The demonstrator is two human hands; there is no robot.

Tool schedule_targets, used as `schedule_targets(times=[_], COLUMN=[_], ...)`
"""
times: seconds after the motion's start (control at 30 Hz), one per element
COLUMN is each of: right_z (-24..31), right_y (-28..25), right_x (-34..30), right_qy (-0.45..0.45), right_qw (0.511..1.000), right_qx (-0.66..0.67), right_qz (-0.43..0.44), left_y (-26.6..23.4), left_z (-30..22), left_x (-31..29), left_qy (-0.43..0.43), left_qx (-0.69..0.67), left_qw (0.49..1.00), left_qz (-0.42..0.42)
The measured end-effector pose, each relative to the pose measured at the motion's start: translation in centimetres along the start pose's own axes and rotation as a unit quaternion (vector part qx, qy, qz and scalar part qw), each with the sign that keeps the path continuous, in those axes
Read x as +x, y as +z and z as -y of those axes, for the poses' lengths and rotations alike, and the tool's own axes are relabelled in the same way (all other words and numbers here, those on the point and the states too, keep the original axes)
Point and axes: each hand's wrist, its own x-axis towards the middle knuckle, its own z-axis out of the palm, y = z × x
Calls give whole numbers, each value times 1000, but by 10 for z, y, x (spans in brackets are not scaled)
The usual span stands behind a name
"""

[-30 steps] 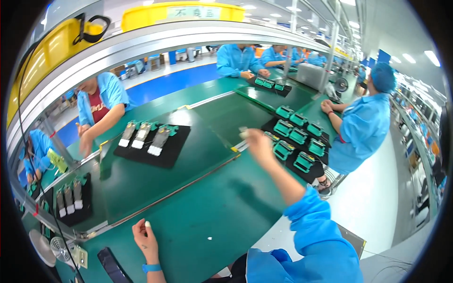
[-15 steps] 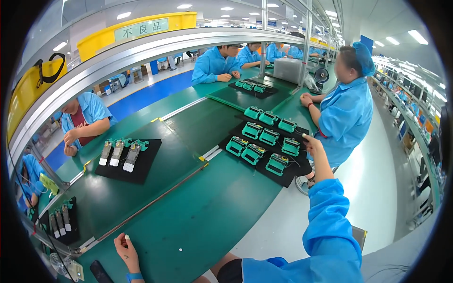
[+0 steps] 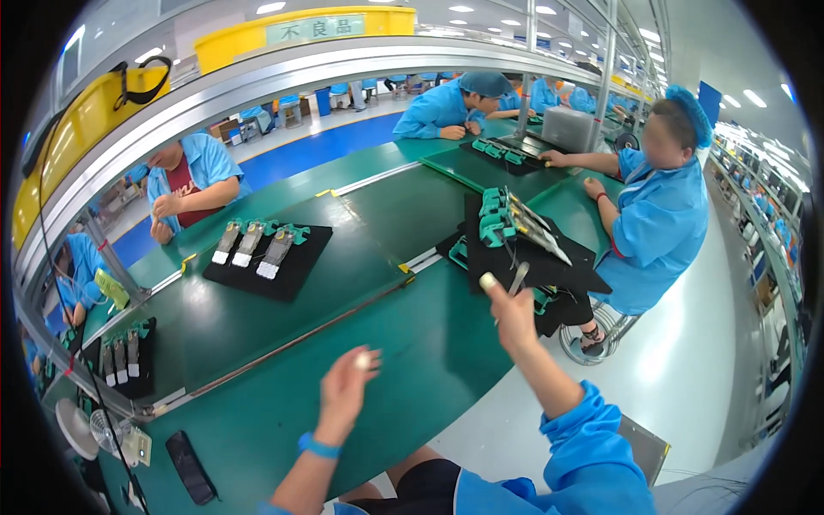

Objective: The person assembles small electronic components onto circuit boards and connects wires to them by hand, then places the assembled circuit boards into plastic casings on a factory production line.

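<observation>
My right hand (image 3: 513,319) is closed with a slim silver metal tool (image 3: 519,279) between its fingers and a pale cover on one fingertip. It is at the near edge of a tilted black mat (image 3: 556,268). On that mat sit several green fixtures (image 3: 495,215) with long, flat grey parts (image 3: 539,227). Whether my fingers also grip the mat is unclear. Beneath it, another green fixture (image 3: 458,252) shows partly; the rest is hidden. Over the green bench, my left hand (image 3: 343,390) is held up empty, fingers loosely bent and apart, with a pale fingertip cover.
A black mat (image 3: 300,276) with three fixtures lies on the green belt (image 3: 360,283), a similar mat (image 3: 148,369) farther left. A phone (image 3: 190,468) and small fan (image 3: 77,427) are near left. A co-worker (image 3: 661,206) on the right reaches toward a far mat (image 3: 515,163).
My right hand has come nearer and left; a tilted mat with fixtures now covers the mats there. My left hand has risen and moved right. The co-worker's arm now stretches to the far mat.
</observation>
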Motion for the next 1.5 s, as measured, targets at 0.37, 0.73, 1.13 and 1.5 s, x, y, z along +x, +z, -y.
schedule_targets(times=[0.37,0.73,1.13,1.5], right_z=[-31,2,-115,-61], right_y=[43,51,147,153], right_x=[-167,-190,-16,-80], right_qy=[82,111,-11,-271], right_qw=[828,544,916,881], right_qx=[-320,-24,-230,-284], right_qz=[453,831,330,263], left_y=[-27,-191,-149,-126], left_z=[24,-40,-16,6], left_x=[0,-82,-131,-119], left_qy=[-168,-221,-69,-44], left_qx=[-281,142,181,-76], left_qw=[944,963,949,960], left_qz=[35,56,-249,-265])
